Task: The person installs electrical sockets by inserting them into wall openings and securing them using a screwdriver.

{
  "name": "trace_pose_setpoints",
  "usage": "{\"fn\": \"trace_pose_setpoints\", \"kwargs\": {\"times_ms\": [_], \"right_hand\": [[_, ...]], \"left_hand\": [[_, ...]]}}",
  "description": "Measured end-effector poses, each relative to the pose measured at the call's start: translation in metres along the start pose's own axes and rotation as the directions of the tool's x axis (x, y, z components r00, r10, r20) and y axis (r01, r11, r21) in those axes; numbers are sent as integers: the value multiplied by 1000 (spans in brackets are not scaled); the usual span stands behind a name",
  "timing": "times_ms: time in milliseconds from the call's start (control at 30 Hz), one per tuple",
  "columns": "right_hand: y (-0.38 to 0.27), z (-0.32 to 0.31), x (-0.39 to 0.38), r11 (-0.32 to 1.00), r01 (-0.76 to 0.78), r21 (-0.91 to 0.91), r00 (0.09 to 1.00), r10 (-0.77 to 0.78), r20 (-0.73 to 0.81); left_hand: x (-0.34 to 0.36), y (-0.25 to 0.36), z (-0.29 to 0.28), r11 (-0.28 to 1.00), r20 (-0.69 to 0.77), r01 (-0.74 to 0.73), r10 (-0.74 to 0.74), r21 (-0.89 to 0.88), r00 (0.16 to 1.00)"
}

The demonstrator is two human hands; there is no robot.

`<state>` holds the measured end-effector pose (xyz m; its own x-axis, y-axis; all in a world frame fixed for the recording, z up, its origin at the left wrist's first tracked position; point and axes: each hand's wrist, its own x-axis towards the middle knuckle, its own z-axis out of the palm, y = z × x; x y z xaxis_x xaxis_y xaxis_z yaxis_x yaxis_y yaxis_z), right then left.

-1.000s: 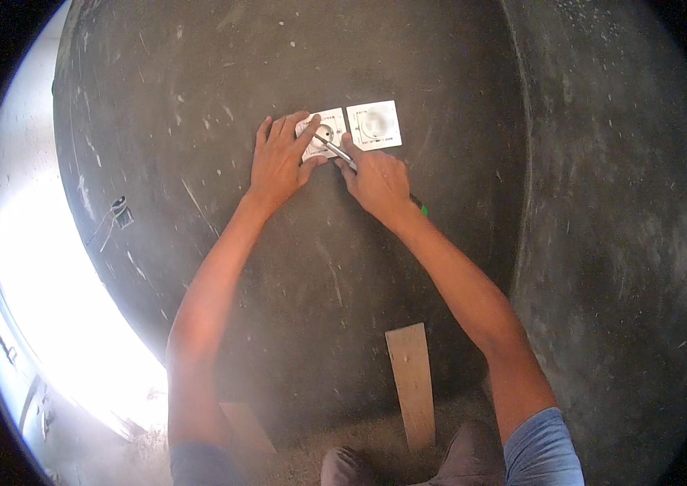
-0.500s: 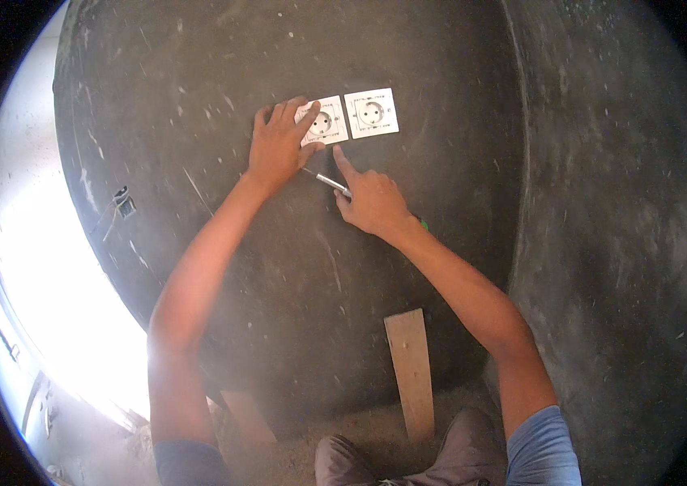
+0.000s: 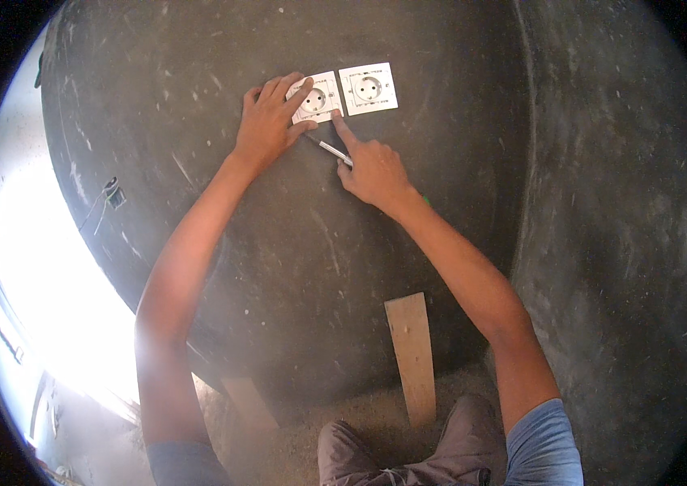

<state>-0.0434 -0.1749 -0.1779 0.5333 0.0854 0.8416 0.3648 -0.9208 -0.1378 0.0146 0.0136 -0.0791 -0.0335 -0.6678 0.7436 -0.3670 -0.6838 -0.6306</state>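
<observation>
Two white square wall sockets sit side by side on a dark plastered wall, the left socket (image 3: 314,100) and the right socket (image 3: 369,88). My left hand (image 3: 272,117) lies over the left socket's left side, fingers spread, with the thumb at its lower edge. My right hand (image 3: 373,172) grips a slim screwdriver (image 3: 334,152) with a light handle, its shaft pointing up-left below the sockets. That hand's index finger is extended, its tip touching the lower right corner of the left socket. A small green object behind my right wrist is mostly hidden.
An opening with loose wires (image 3: 116,194) is in the wall at left, beside a very bright area. A wooden board (image 3: 411,356) leans below, near my knees; another pale board (image 3: 249,402) is left of it. The adjoining wall (image 3: 619,243) runs down the right.
The screwdriver has come down off the left socket's centre to below it, while my right index finger has extended to that socket's lower edge. Everything appears higher as the view has shifted.
</observation>
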Motion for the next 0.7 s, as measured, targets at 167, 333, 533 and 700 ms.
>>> {"fn": "trace_pose_setpoints", "kwargs": {"times_ms": [167, 333, 533, 700], "right_hand": [[1, -2, 1, 999, -8, 34, 999, 7, 47], [2, -2, 1, 997, -43, 63, 997, 38, 73], [4, -3, 2, 998, 8, 59, 999, -10, 36], [2, -10, 3, 999, 23, 45, 1000, -24, 18]], "left_hand": [[1, -3, 0, 1000, 17, -11, 10, 20, 1000], [2, -2, -4, 1000, 1, -17, 17, -2, 1000], [6, 7, -12, 1000, 30, -1, 0, 20, 1000], [7, 10, -11, 999, -3, 9, -9, 31, 1000]]}}
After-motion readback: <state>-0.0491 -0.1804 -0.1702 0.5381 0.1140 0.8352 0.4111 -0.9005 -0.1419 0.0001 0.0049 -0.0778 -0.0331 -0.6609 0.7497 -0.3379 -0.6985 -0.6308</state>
